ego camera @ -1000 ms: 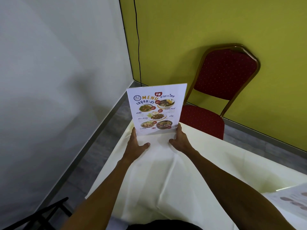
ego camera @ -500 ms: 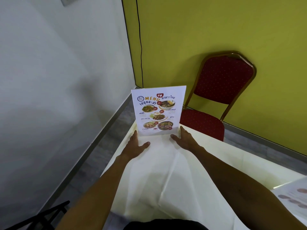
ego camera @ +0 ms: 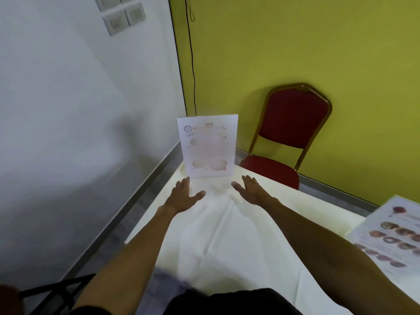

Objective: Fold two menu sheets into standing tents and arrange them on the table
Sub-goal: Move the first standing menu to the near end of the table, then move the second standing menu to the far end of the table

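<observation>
Tent (ego camera: 208,145) stands upright at the far corner of the counter (ego camera: 295,208), on its own. Left hand (ego camera: 183,196) and right hand (ego camera: 252,189) lie spread and empty on the cloth just before its foot, apart from each other, neither touching it. Second sheet (ego camera: 393,235) lies flat at the right edge, not yet folded.

Step in hand, by my judgement: letting go. Best drawn back low and slow, so no draught or tug on the cloth tips the tent.

Print is washed out by glare; a Thai line shows beneath the heading but is not legible.
</observation>
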